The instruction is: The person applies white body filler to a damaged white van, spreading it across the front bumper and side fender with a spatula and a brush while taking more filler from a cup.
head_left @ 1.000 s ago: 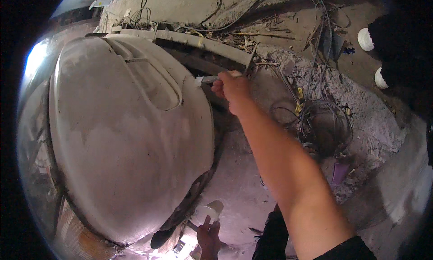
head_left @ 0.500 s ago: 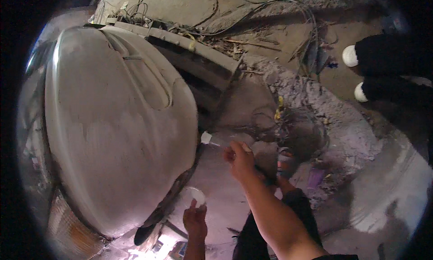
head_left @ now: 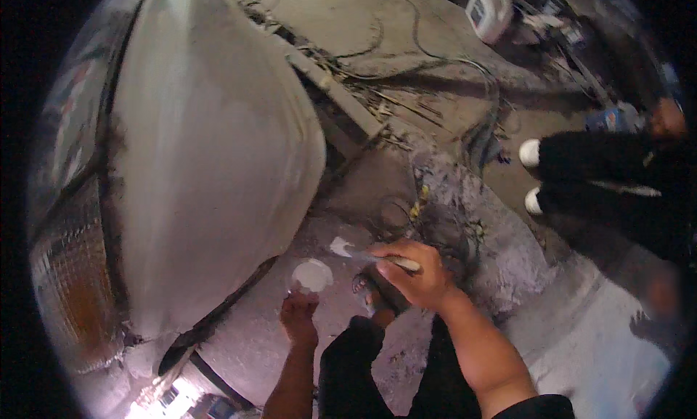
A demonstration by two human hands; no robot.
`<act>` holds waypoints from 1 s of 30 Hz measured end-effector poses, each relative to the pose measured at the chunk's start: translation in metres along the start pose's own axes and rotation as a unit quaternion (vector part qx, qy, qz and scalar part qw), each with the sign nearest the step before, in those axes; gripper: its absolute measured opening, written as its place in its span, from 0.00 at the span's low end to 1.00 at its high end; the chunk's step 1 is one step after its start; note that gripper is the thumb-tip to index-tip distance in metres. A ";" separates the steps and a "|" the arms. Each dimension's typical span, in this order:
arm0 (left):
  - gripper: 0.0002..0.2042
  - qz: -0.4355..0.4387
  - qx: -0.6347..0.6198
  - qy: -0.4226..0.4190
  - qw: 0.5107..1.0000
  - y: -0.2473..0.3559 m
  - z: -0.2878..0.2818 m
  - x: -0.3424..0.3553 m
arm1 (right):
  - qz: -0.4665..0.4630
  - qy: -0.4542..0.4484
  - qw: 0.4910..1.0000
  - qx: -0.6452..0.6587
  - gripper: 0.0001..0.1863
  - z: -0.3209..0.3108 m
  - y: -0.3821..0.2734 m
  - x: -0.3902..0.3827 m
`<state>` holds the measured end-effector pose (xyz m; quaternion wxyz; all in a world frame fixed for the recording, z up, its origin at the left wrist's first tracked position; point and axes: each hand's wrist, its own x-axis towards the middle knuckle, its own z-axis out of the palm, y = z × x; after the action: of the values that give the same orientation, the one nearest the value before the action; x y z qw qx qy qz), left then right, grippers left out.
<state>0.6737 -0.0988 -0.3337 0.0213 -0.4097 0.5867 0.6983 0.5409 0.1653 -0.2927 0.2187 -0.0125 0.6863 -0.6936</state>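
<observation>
Looking down from the head camera, you have your right hand [head_left: 415,274] clenched around the handle of a putty knife [head_left: 367,253], whose pale blade tip points left, beyond your knuckles and toward the small round tub [head_left: 311,275]. Your left hand [head_left: 299,319] grips that tub from below, its fingers [head_left: 294,301] wrapped on the lower rim, with white filler showing in the open top. The blade tip sits just to the upper right of the tub, near it but not touching. Left of both hands, the big dusty car panel [head_left: 210,150] curves away. Beyond your right fingers lie tangled cables [head_left: 435,226] on the dirty floor [head_left: 406,63]. Well to the right stands another person [head_left: 610,179] in dark trousers and white shoes.
</observation>
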 end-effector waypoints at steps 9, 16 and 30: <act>0.04 0.080 0.014 0.054 0.995 -0.055 0.022 0.047 | -0.297 -0.190 0.915 -0.197 0.13 0.019 0.043 0.059; 0.09 0.167 0.114 0.159 0.966 -0.099 0.031 0.065 | -0.449 -0.291 0.769 -0.350 0.13 0.061 0.094 0.094; 0.14 0.155 -0.031 0.199 0.967 -0.104 0.038 0.037 | 0.010 -0.292 0.955 -0.051 0.13 0.070 0.114 0.088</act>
<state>0.6811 -0.0514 -0.4403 -0.2173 -0.4450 0.6136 0.6150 0.5165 0.0753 -0.4221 0.4158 -0.2190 0.6269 -0.6214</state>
